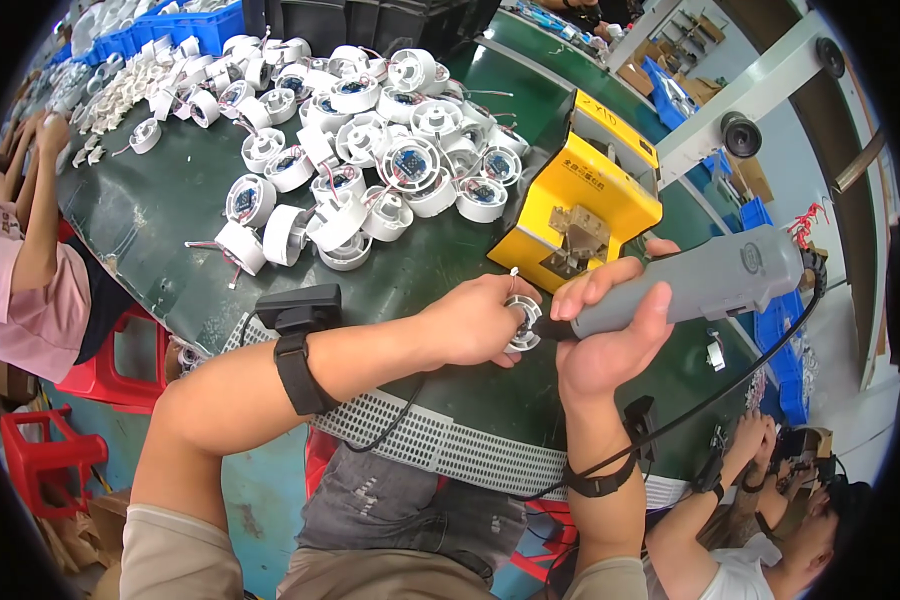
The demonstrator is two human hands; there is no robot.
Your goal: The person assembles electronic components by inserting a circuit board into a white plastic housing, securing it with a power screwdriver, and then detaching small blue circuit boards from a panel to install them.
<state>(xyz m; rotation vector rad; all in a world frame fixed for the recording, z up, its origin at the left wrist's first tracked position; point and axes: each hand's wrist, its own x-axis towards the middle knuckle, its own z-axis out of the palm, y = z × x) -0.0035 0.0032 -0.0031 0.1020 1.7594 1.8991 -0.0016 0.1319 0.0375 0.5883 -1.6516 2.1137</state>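
Green table [160, 245], housing [523, 341] in left grip [470, 322], tool [685, 278] in right grip [610, 358]

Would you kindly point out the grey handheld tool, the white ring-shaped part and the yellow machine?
Grey handheld tool [705, 275], head view: middle of its casing.
White ring-shaped part [520, 346], head view: lower rim.
Yellow machine [540, 212], head view: its side panel.

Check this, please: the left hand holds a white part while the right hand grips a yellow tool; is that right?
Not quite: the head view shows a grey tool, not yellow, in the right hand; the left hand does hold a white part.
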